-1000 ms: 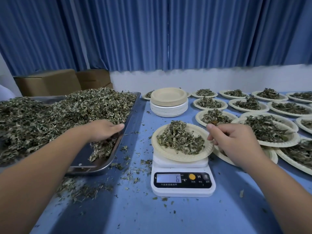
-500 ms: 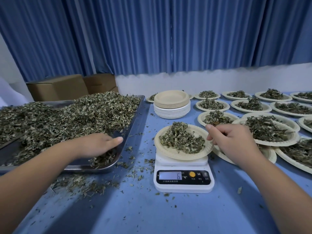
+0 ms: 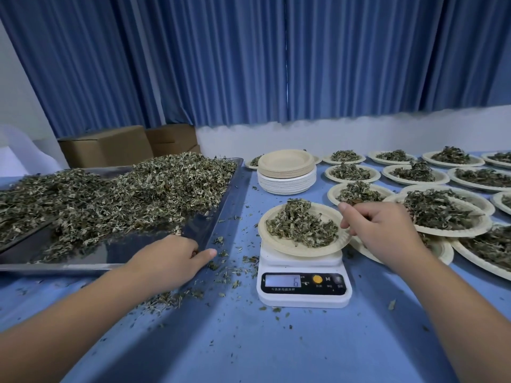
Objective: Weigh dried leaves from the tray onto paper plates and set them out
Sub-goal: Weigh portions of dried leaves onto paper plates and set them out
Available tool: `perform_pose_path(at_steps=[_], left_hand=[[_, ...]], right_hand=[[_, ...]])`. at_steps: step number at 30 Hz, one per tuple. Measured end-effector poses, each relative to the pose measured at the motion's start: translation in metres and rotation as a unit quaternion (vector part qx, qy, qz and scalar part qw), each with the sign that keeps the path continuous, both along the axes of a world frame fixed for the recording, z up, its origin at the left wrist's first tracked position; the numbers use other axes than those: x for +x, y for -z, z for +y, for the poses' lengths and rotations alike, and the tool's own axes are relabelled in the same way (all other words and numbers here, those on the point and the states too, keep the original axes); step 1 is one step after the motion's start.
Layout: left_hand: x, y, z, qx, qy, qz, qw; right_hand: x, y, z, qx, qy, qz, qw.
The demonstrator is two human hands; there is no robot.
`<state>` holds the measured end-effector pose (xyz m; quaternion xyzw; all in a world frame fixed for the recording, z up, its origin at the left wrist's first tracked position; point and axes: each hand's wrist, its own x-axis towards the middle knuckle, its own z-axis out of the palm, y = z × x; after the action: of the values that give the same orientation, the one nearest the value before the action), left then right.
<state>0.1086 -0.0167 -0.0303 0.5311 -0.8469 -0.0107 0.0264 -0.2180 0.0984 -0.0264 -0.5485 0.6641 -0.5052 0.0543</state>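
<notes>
Two hands busy: left hand rests on the tray's near right corner, its grip hidden, can't tell. Leaves heap the plate on the scale, which reads "6" beside "M". Right hand pinches the plate's right rim.

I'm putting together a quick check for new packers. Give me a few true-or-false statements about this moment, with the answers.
1. The right hand holds the rim of the plate on the scale. True.
2. The scale's display reads 0. False: it shows 6.
3. The stack of empty plates stands behind the scale. True.
4. The tray lies right of the scale. False: it lies to the left, with the left hand at its near corner.
5. The plate on the scale is empty. False: it holds leaves.
</notes>
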Motion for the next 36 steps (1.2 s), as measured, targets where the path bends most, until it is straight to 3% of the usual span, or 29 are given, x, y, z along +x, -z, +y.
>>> perform_pose_path(at_steps=[11,19,21,25,29,33,36], left_hand=[[0.016,-0.016,-0.017,0.037,0.036,0.149,0.987],[0.009,-0.028,-0.035,-0.010,-0.001,0.209,0.978],[0.010,-0.030,-0.037,-0.046,0.013,0.181,0.982],[0.014,-0.030,-0.042,-0.129,0.051,0.017,0.990],[0.011,-0.025,-0.043,-0.170,0.048,-0.008,0.984],[0.005,-0.022,-0.041,-0.107,0.035,0.133,0.985],[0.002,-0.024,-0.041,-0.117,0.026,0.190,0.974]], right_hand=[[-0.002,0.001,-0.002,0.004,0.004,-0.010,1.000],[-0.004,0.003,-0.003,-0.001,0.002,-0.025,1.000],[-0.005,0.003,-0.003,-0.002,0.001,-0.027,1.000],[-0.006,0.003,-0.004,-0.005,0.009,-0.036,0.999],[-0.005,0.003,-0.004,-0.003,0.008,-0.031,0.999],[-0.005,0.002,-0.004,-0.002,0.010,-0.033,0.999],[-0.004,0.002,-0.003,-0.002,0.011,-0.030,0.999]])
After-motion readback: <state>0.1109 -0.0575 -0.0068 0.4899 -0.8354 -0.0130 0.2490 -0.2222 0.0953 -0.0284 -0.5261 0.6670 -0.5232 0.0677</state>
